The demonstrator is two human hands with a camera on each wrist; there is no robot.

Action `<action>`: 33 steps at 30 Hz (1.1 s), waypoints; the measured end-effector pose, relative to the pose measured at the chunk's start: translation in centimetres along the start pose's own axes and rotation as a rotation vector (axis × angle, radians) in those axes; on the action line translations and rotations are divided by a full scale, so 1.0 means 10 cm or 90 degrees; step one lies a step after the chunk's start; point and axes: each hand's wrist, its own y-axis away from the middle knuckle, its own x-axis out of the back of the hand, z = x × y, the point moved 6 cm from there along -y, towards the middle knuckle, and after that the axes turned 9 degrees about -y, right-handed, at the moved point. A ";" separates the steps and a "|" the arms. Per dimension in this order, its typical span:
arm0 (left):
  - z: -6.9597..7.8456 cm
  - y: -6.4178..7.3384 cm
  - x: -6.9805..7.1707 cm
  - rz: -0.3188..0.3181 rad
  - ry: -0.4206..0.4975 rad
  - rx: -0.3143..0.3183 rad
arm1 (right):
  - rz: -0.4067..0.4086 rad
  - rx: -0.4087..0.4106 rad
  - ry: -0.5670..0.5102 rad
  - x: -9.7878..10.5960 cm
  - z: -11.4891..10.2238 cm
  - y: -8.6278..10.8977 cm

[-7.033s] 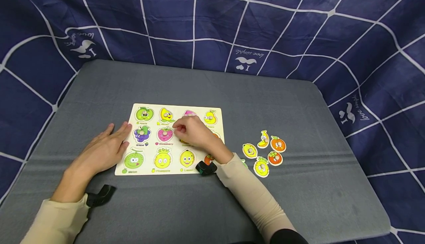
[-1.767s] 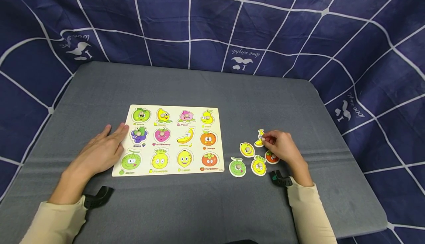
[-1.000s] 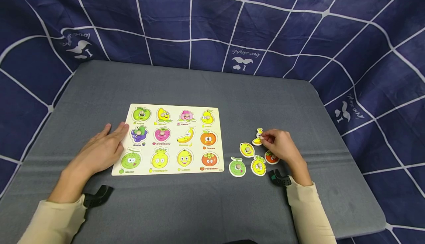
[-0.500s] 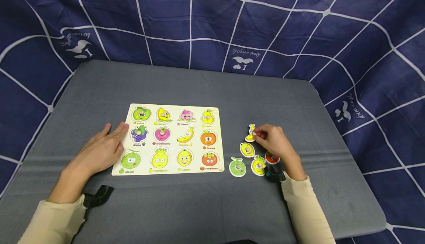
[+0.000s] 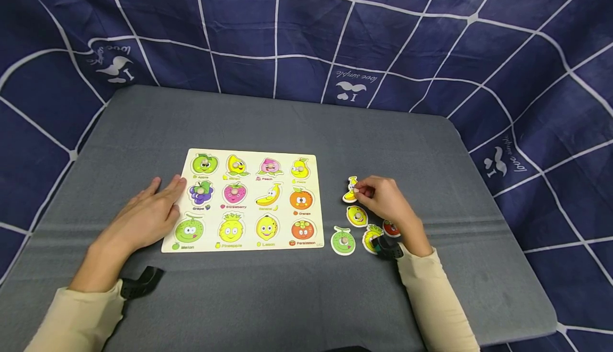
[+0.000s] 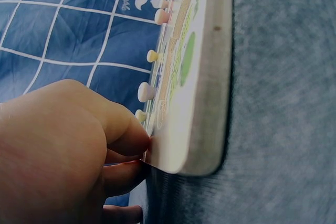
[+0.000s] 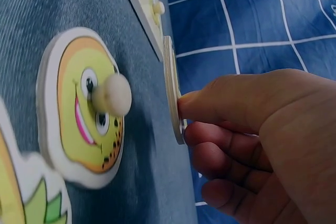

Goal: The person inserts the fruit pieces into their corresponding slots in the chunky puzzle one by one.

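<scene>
A cream peg-puzzle board printed with fruit lies on the table. My left hand lies with fingers extended along its left edge; in the left wrist view, fingertips are right at the corner of the board. My right hand pinches the banana puzzle piece between thumb and fingers, right of the board. Seen edge-on in the right wrist view, the banana piece is above the table. Below it in the head view is the lemon piece, its pale knob facing up.
The melon piece lies nearest the board's lower right corner. The pineapple piece and persimmon piece are partly covered by the right wrist and its black band. Knobbed pieces, such as the strawberry, sit in the board's upper rows.
The right hand was over the board, then went to the loose pieces and took hold of the banana piece. It has since drawn the piece left, toward the board. The left hand has stayed put.
</scene>
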 end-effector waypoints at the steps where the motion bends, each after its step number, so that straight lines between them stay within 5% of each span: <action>1: 0.00 0.00 0.00 -0.001 0.000 0.001 | -0.001 0.003 -0.001 -0.01 -0.01 -0.01; 33: -0.02 -0.01 -0.01 -0.012 0.000 0.002 | -0.045 0.084 -0.016 -0.29 -0.33 -0.29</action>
